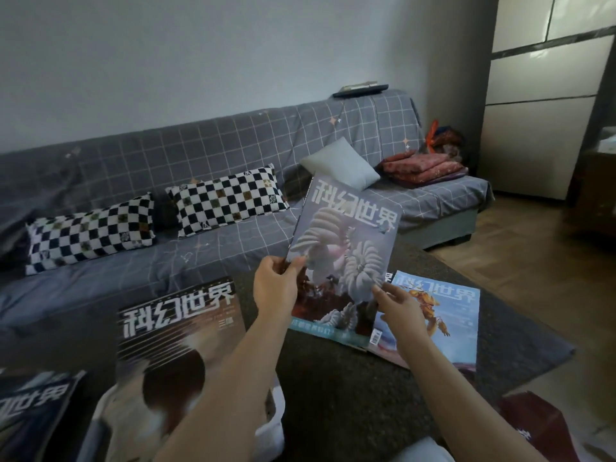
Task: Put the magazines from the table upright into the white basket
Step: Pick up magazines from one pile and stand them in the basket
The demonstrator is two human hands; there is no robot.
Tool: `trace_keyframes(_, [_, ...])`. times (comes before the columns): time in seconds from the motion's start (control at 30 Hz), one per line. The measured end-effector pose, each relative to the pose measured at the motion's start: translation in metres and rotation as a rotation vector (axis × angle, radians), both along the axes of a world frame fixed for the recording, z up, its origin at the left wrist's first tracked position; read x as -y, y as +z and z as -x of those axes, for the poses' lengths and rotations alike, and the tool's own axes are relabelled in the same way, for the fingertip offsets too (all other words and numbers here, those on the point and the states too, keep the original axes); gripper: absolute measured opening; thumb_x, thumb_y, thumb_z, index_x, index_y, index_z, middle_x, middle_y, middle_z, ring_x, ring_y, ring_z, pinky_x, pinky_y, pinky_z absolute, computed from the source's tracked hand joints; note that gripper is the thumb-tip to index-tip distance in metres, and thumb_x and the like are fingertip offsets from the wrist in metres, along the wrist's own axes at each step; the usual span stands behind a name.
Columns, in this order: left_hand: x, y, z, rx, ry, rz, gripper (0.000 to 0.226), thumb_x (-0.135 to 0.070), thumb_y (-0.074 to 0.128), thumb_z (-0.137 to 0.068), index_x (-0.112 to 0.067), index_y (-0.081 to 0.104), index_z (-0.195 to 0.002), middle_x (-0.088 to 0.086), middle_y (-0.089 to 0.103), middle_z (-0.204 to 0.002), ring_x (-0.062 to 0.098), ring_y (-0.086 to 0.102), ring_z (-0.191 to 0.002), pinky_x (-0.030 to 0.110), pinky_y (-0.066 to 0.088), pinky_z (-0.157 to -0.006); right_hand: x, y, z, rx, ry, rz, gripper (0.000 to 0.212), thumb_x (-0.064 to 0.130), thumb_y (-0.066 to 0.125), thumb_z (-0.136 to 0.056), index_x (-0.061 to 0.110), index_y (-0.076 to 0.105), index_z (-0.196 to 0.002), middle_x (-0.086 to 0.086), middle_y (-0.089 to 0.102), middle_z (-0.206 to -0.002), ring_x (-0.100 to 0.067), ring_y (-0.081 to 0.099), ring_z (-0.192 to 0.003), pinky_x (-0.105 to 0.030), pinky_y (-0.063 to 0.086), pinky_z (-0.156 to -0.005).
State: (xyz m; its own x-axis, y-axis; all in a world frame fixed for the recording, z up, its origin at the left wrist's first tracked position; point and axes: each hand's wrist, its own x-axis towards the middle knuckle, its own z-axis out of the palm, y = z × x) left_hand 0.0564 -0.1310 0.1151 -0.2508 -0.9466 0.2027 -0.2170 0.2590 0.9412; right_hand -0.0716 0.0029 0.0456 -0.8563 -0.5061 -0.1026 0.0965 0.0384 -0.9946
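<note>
- White basket (273, 428) nearest, bottom left; a dark-covered magazine (176, 345) stands upright in it.
- Step in hand, as I judge: lifting the next one. Lilac-covered magazine (343, 241) tilted up off the table (333, 378), its lower edge over the blue-covered magazine (446, 315) lying flat.
- Left hand (276, 288) pinches its left edge; right hand (400, 308) touches the lower right corner with loosely bent fingers.
- Next: swing it left, spine vertical, beside the standing copy.

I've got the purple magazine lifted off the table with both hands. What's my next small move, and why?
Probably swing the purple magazine left and down toward the white basket. Your left hand already pinches its edge, the right hand steadies its bottom, and a dark magazine stands upright there.
</note>
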Motion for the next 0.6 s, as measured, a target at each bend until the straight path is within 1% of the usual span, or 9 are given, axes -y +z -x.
trace_keyframes(0.07, [-0.005,0.009,-0.027,-0.081,0.001,-0.066,0.029,-0.039,0.073,-0.081,-0.014,0.06,-0.089,0.0,0.064,-0.083,0.015,0.058,-0.073,0.028,0.04,-0.056,-0.004,0.013,-0.013,-0.043,0.004,0.041,0.035,0.034,0.065,-0.085,0.019,0.062,-0.116,0.006,0.068,-0.098,-0.012,0.062,-0.093,-0.031,0.05,-0.077])
trace_keyframes(0.1, [-0.007,0.013,-0.041,-0.121,-0.005,-0.097,0.027,-0.038,0.072,-0.081,-0.015,0.06,-0.089,0.001,0.065,-0.084,0.017,0.06,-0.074,0.028,0.041,-0.057,-0.006,0.019,-0.021,-0.063,0.02,0.061,0.024,0.033,0.067,-0.084,0.023,0.066,-0.106,0.008,0.068,-0.093,-0.012,0.063,-0.091,-0.034,0.052,-0.08])
trace_keyframes(0.13, [-0.009,0.015,-0.057,-0.158,-0.01,-0.125,0.026,-0.038,0.072,-0.081,-0.016,0.061,-0.089,0.002,0.066,-0.085,0.019,0.062,-0.076,0.029,0.043,-0.057,-0.006,0.025,-0.029,-0.083,0.044,0.076,0.013,0.032,0.068,-0.083,0.028,0.067,-0.096,0.007,0.069,-0.091,-0.013,0.064,-0.091,-0.037,0.053,-0.084])
trace_keyframes(0.2, [-0.012,0.018,-0.089,-0.228,-0.016,-0.181,0.024,-0.037,0.072,-0.082,-0.018,0.061,-0.09,0.004,0.067,-0.087,0.021,0.065,-0.078,0.033,0.05,-0.061,-0.006,0.037,-0.048,-0.168,0.095,0.083,0.005,0.032,0.069,-0.082,0.031,0.066,-0.086,0.005,0.071,-0.092,-0.015,0.065,-0.091,-0.041,0.054,-0.086])
trace_keyframes(0.27, [-0.013,0.019,-0.119,-0.282,-0.01,-0.232,0.023,-0.037,0.072,-0.081,-0.019,0.062,-0.091,0.006,0.069,-0.09,0.025,0.067,-0.083,0.043,0.057,-0.072,-0.003,0.047,-0.069,-0.227,0.145,0.092,0.007,0.03,0.069,-0.083,0.028,0.067,-0.089,0.002,0.071,-0.091,-0.017,0.066,-0.09,-0.039,0.055,-0.082])
trace_keyframes(0.33, [-0.011,0.018,-0.148,-0.33,0.015,-0.257,0.018,-0.035,0.072,-0.081,-0.021,0.064,-0.089,0.006,0.07,-0.09,0.029,0.068,-0.086,0.051,0.057,-0.079,0.005,0.055,-0.091,-0.25,0.203,0.088,0.014,0.027,0.068,-0.084,0.022,0.067,-0.097,-0.001,0.071,-0.093,-0.019,0.065,-0.091,-0.036,0.055,-0.08])
trace_keyframes(0.43, [-0.006,0.012,-0.188,-0.37,0.017,-0.249,0.004,-0.032,0.07,-0.084,-0.028,0.069,-0.084,0.003,0.074,-0.087,0.029,0.07,-0.087,0.055,0.056,-0.079,0.02,0.058,-0.121,-0.238,0.295,0.109,0.009,0.02,0.068,-0.085,0.019,0.066,-0.093,-0.006,0.07,-0.091,-0.023,0.065,-0.089,-0.037,0.053,-0.078])
trace_keyframes(0.5, [-0.001,0.006,-0.21,-0.36,0.048,-0.218,0.004,-0.033,0.068,-0.085,-0.033,0.07,-0.082,0.0,0.075,-0.086,0.026,0.071,-0.084,0.054,0.057,-0.078,0.032,0.057,-0.138,-0.258,0.332,0.106,0.006,0.019,0.068,-0.084,0.021,0.065,-0.089,-0.006,0.07,-0.088,-0.023,0.065,-0.087,-0.039,0.053,-0.079])
trace_keyframes(0.6, [0.007,-0.005,-0.236,-0.369,0.087,-0.219,0.002,-0.029,0.067,-0.087,-0.029,0.069,-0.088,0.005,0.075,-0.088,0.03,0.071,-0.084,0.057,0.056,-0.079,0.05,0.051,-0.158,-0.309,0.378,0.073,0.009,0.022,0.068,-0.084,0.023,0.064,-0.092,-0.002,0.068,-0.084,-0.02,0.064,-0.082,-0.037,0.054,-0.074])
